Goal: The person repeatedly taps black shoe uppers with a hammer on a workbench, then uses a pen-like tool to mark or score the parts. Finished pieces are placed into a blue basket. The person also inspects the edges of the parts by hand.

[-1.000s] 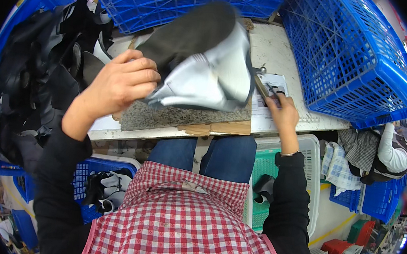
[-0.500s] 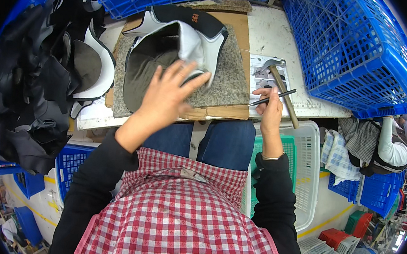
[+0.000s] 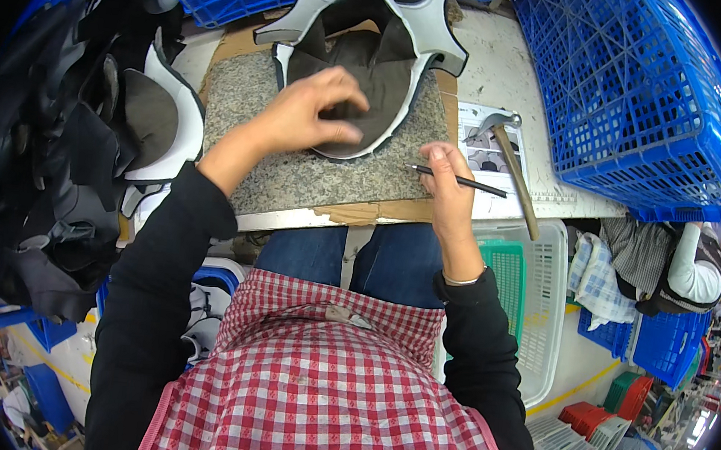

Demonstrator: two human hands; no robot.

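Note:
A white and black shoe upper (image 3: 393,99) with a dark grey lining lies opened out on the speckled stone slab (image 3: 296,176), its lining facing up. My left hand (image 3: 306,110) is over the upper's near left edge, fingers curved and thumb apart, gripping nothing; whether it touches the lining I cannot tell. Over the slab's right edge, my right hand (image 3: 450,186) holds a slim black pen (image 3: 485,187) between thumb and fingers, its tip pointing left. A claw hammer (image 3: 515,178) with a wooden handle rests just right of that hand.
More dark and white shoe uppers (image 3: 83,158) are heaped at the left. Blue plastic crates (image 3: 629,94) stand at the back and right. Beside the hammer lies a printed sheet (image 3: 467,114). A clear basket (image 3: 544,327) and a green one (image 3: 506,281) sit below the table's right side.
The upper has been turned and spread, moving right and away from me, with its lining now exposed. My left hand has shifted slightly left; my right hand with the pen has moved left and nearer.

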